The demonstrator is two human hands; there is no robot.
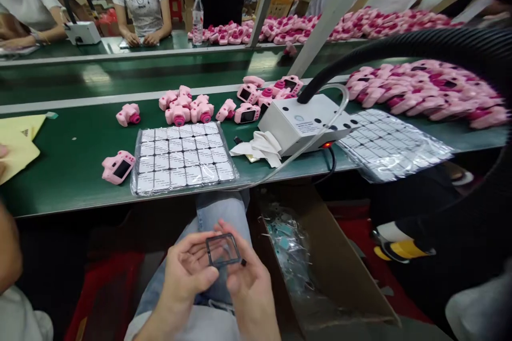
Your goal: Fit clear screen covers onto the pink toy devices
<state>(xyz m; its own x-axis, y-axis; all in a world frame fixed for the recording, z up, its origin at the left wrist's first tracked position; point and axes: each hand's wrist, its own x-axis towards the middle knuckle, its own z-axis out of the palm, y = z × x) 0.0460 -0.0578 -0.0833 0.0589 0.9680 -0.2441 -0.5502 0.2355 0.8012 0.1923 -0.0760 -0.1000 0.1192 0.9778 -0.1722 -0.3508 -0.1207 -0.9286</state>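
I hold a small square lens panel (223, 250) over my lap, below the table edge (120, 200). My left hand (188, 272) curls partly closed, its thumb and fingers pinching the panel's left side. My right hand (248, 277) is also partly closed and grips the right side. On the green table above lies a plastic tray of square panels (182, 157); a pink toy camera (117, 166) rests just beside it. A white box unit (300, 123) stands to the right.
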